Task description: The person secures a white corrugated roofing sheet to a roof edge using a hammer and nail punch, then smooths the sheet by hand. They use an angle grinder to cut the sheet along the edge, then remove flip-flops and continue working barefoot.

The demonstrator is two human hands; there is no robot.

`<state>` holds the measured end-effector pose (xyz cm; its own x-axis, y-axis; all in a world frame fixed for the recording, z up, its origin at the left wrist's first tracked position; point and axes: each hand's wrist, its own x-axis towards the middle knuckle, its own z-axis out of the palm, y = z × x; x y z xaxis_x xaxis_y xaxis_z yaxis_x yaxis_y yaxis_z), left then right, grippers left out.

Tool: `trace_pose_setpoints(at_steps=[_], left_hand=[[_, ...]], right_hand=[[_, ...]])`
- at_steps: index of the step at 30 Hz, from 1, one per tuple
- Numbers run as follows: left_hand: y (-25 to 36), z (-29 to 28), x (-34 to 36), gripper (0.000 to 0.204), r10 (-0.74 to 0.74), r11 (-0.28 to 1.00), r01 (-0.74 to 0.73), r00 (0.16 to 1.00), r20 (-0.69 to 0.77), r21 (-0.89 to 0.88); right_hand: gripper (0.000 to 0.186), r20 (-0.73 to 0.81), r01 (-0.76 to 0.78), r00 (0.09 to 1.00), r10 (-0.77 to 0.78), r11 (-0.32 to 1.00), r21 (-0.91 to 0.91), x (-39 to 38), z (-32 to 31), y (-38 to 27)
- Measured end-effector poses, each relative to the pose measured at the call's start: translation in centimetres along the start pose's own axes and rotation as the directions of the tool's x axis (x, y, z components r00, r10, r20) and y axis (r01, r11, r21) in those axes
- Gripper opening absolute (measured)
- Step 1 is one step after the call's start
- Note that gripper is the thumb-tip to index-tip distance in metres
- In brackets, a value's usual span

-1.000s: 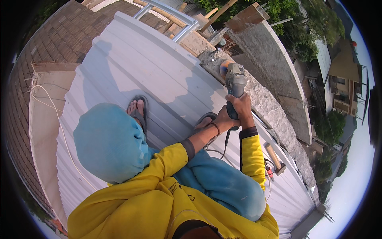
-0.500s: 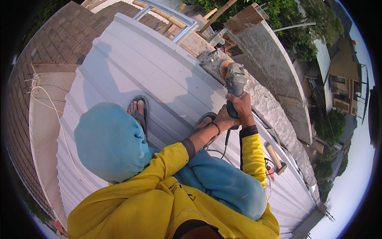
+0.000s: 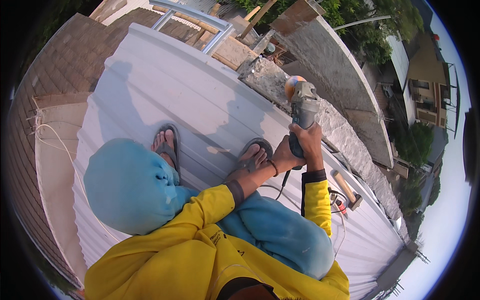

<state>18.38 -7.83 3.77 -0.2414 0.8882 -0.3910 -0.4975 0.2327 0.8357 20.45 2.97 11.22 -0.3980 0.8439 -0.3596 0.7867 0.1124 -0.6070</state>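
Both my hands are closed around a grey and black angle grinder (image 3: 304,106). My left hand (image 3: 287,157) wraps the rear of its body, near the cord, while my right hand (image 3: 309,139) grips just ahead of it. The grinder's orange disc (image 3: 294,88) points away from me, over the top of a rough concrete wall (image 3: 345,132). Whether the disc touches the concrete, I cannot tell. From the tool's rear end a dark cord (image 3: 284,181) runs down to the roof sheet.
I crouch in sandals on a pale corrugated metal roof (image 3: 180,85). A hammer (image 3: 345,186) and a red-tipped tool (image 3: 341,206) lie at my right. Metal framing (image 3: 218,40) stands at the far end. Beyond the wall is a drop with a slanted concrete slab (image 3: 332,65).
The grinder has shifted right along the wall, away from its near corner, with both hands still on it. My view has moved slightly, so the roof appears farther left.
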Motion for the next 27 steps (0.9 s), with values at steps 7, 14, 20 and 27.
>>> trace_pose_setpoints(at_steps=[7,14,20,27], left_hand=[[0.3,-3.2,1.4,0.085,0.027,0.997,-0.014,0.988,-0.152,0.082],[0.9,-5.5,3.8,0.078,-0.056,0.996,0.049,0.994,-0.091,-0.071],[0.6,-5.4,3.4,0.077,-0.090,0.986,0.072,0.989,-0.115,-0.148],[0.8,-5.5,3.7,0.076,-0.073,0.991,0.060,0.992,-0.107,-0.117]], right_hand=[[0.046,0.054,0.084,0.995,-0.079,0.991,-0.102,2.6,3.1,-2.6],[0.053,0.107,0.075,0.993,-0.056,0.981,-0.180,5.5,4.9,-3.9],[0.055,0.120,0.091,0.991,-0.065,0.969,-0.231,5.6,5.3,-3.9],[0.057,0.118,0.078,0.991,-0.057,0.979,-0.191,5.7,5.0,-4.0]])
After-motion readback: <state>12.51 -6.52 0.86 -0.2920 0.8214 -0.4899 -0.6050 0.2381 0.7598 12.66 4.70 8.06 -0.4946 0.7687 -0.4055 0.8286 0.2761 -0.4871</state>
